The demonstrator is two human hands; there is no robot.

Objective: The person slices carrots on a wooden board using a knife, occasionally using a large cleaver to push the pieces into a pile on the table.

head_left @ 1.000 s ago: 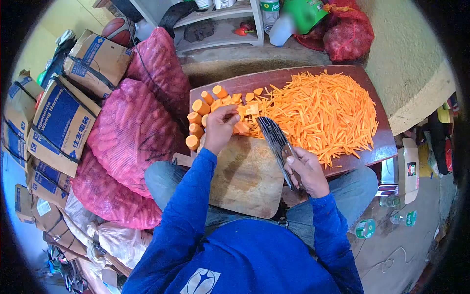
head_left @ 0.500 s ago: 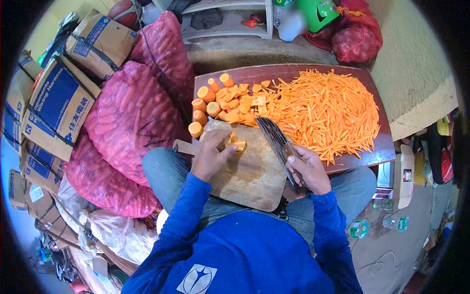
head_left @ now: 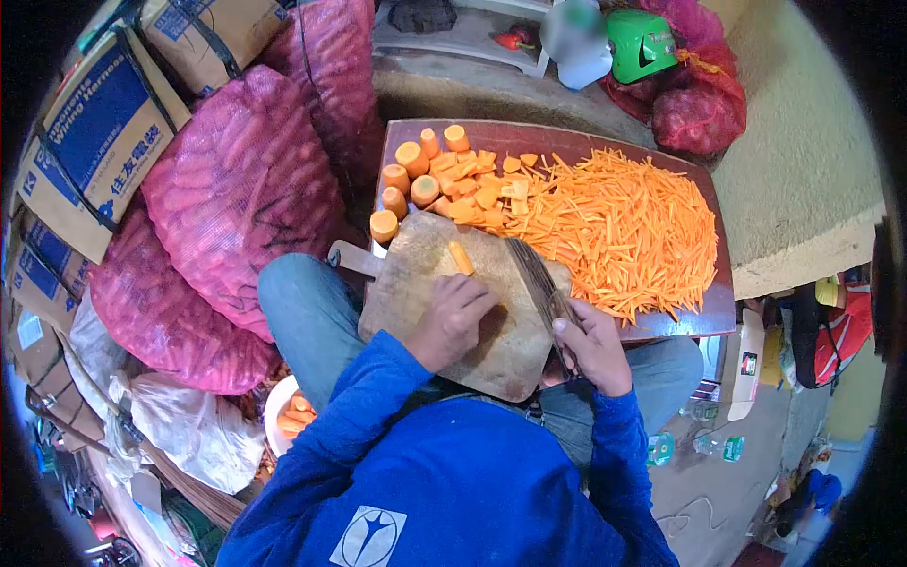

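A wooden board rests over the person's lap, against the near edge of a dark red table. My right hand is closed on the handle of a broad dark knife, whose blade lies at the board's right side. My left hand is over the middle of the board, fingers curled; whether it holds anything is hidden. Just beyond its fingers lies a small carrot piece. Cut carrot chunks and slices stand at the table's left, beside a large heap of carrot strips.
Pink mesh sacks of carrots and cardboard boxes are at the left. A white container with carrot pieces stands by the left knee. Another handle sticks out left of the board. A green helmet is at the back.
My left hand has moved from the board's upper left towards its near middle, away from the carrot piece. My right hand still holds the knife. The whole view has shifted slightly.
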